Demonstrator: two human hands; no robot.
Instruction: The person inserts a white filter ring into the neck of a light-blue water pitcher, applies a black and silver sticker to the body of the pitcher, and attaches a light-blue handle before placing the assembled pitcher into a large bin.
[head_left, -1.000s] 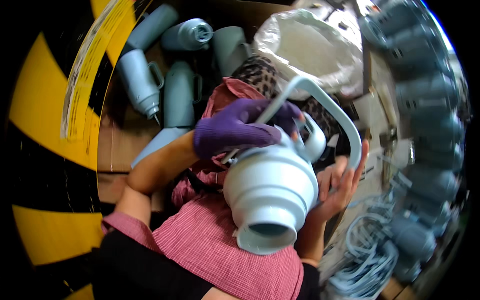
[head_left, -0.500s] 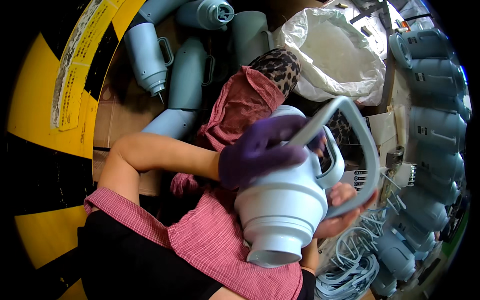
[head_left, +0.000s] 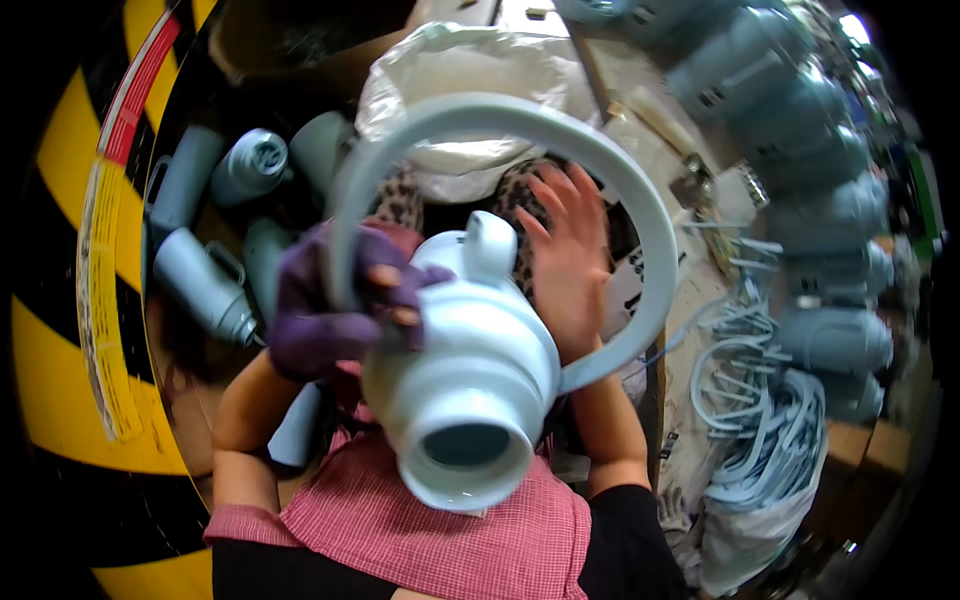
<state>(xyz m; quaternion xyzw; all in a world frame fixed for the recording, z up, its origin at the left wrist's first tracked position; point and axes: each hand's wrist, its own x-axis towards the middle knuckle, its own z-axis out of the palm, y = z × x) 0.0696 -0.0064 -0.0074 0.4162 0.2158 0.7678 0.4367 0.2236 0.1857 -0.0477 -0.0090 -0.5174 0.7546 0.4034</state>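
A pale blue thermos flask casing (head_left: 455, 365) lies tilted over my lap, its open round mouth toward me and a small side grip (head_left: 492, 248) on its far side. A large curved carrying handle (head_left: 655, 250) arches over it, one end meeting the casing's right side. My left hand (head_left: 335, 305), in a purple glove with bare fingertips, is closed around the handle's other end, against the casing's left shoulder. Behind the arch, my bare right hand (head_left: 568, 260) is raised with its fingers spread, holding nothing.
Several blue casings (head_left: 205, 285) lie at the left beside a yellow-and-black striped panel (head_left: 60, 390). A white plastic bag (head_left: 460, 160) stands ahead. On the right bench, more flasks (head_left: 835, 340) line up near a bundle of loose curved handles (head_left: 765, 460).
The casing has turned so its mouth faces me more, and the handle now spans over it. My right hand has left the handle and opened; my left hand has shifted left onto the handle's end.
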